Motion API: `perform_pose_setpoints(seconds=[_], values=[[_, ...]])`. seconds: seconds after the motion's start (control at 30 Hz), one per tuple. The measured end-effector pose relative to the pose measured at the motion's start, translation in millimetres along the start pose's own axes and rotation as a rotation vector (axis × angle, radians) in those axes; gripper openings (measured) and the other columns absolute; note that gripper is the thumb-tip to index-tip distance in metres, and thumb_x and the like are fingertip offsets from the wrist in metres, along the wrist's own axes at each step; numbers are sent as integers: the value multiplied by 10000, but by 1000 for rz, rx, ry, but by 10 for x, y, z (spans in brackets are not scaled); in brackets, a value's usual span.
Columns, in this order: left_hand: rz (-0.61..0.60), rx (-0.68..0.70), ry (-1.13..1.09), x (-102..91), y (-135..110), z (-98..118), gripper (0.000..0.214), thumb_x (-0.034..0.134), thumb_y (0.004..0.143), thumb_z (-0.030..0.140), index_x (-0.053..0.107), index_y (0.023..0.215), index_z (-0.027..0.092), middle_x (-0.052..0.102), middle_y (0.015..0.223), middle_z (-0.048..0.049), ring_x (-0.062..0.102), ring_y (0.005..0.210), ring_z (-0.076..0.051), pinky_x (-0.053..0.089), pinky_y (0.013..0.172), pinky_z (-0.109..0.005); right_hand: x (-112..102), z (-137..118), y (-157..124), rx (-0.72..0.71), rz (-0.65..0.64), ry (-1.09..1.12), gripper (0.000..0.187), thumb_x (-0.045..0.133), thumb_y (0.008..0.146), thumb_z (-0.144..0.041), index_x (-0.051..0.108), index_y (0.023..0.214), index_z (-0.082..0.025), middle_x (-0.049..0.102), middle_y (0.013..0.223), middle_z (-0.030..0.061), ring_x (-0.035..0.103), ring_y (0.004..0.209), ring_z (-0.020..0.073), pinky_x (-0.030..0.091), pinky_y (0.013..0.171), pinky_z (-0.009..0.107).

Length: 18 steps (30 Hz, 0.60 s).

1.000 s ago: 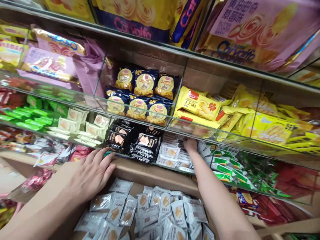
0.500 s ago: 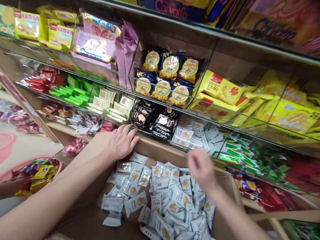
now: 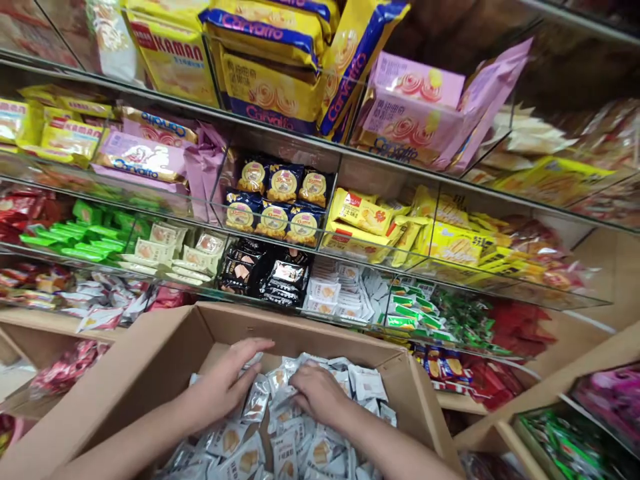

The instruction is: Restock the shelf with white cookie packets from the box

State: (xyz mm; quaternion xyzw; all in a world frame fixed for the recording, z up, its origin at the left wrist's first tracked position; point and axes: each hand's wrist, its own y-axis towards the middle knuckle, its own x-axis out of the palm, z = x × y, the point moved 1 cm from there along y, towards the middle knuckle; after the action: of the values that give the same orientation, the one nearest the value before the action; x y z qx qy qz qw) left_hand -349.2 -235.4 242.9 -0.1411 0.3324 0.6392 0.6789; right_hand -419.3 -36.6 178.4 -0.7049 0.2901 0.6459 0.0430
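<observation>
Both hands are inside a brown cardboard box [image 3: 145, 373] filled with small white snack packets [image 3: 287, 453]. My left hand [image 3: 225, 380] reaches in from the left, its thumb and fingers around a white packet that shows between them. To its right, my right hand [image 3: 320, 393] is closed, with curled fingers on a whitish packet among the others; its fingertips are partly hidden. Just behind the box, similar white packets [image 3: 325, 293] stand stacked in a shelf compartment, beside black packets [image 3: 285, 280].
Glass-fronted shelves rise behind the box. They hold navy cookie bags [image 3: 283, 183], yellow packs [image 3: 360, 217], purple packs [image 3: 145, 157] and green packets [image 3: 80, 230]. A glass shelf edge [image 3: 350, 327] runs close to the box's back rim. Wooden bins [image 3: 505, 433] stand at the right.
Both hands have gone down into the box, the left from its back rim and the right from above the packets. The view has shifted, showing more upper shelves.
</observation>
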Motion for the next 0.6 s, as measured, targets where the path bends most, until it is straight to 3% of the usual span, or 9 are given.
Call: perform_pose_setpoints(seconds=[0.07, 0.13, 0.23, 0.37, 0.5, 0.6], values=[[-100, -348, -393, 126, 20, 43, 412, 415, 823, 463, 483, 1160, 237, 591, 1119, -76, 556, 991, -217, 460, 808, -334, -264, -100, 24, 3, 178, 243, 164, 538, 731, -108, 581, 862, -199, 615, 842, 31, 544, 807, 165, 431, 710, 274], [-258, -560, -806, 222, 78, 141, 471, 408, 811, 532, 516, 1121, 194, 638, 984, -83, 610, 814, -179, 480, 654, -264, -475, -184, 18, 5, 344, 450, 262, 470, 752, -67, 562, 956, -203, 601, 949, 46, 535, 901, 158, 429, 779, 281], [-340, -528, -1144, 291, 192, 317, 338, 582, 769, 396, 591, 998, 147, 649, 813, -52, 595, 674, -107, 461, 611, -195, -630, -234, -45, 1, 425, 558, 325, 440, 767, -67, 553, 1032, -218, 562, 1090, 64, 514, 1005, 159, 423, 845, 289], [-187, -488, -1131, 341, 283, 386, 267, 707, 678, 244, 620, 908, 139, 647, 811, -33, 589, 700, -93, 477, 663, -187, -643, -153, -167, 211, 397, 604, 346, 408, 792, -111, 548, 1092, -209, 519, 1177, 89, 471, 1094, 197, 381, 929, 351], [-21, -517, -1103, 384, 302, 335, 300, 745, 627, 252, 595, 867, 152, 645, 812, -16, 588, 701, -97, 486, 666, -206, -577, -80, -230, 530, 309, 1069, 277, 408, 845, -314, 542, 1052, -186, 622, 893, 77, 591, 770, 184, 495, 693, 331], [21, -525, -1115, 406, 291, 298, 333, 756, 606, 272, 563, 854, 162, 635, 778, 1, 581, 684, -100, 478, 651, -215, -552, -103, -216, 537, 253, 1247, 349, 469, 813, -417, 514, 1064, -179, 613, 807, 50, 564, 650, 154, 479, 598, 293]])
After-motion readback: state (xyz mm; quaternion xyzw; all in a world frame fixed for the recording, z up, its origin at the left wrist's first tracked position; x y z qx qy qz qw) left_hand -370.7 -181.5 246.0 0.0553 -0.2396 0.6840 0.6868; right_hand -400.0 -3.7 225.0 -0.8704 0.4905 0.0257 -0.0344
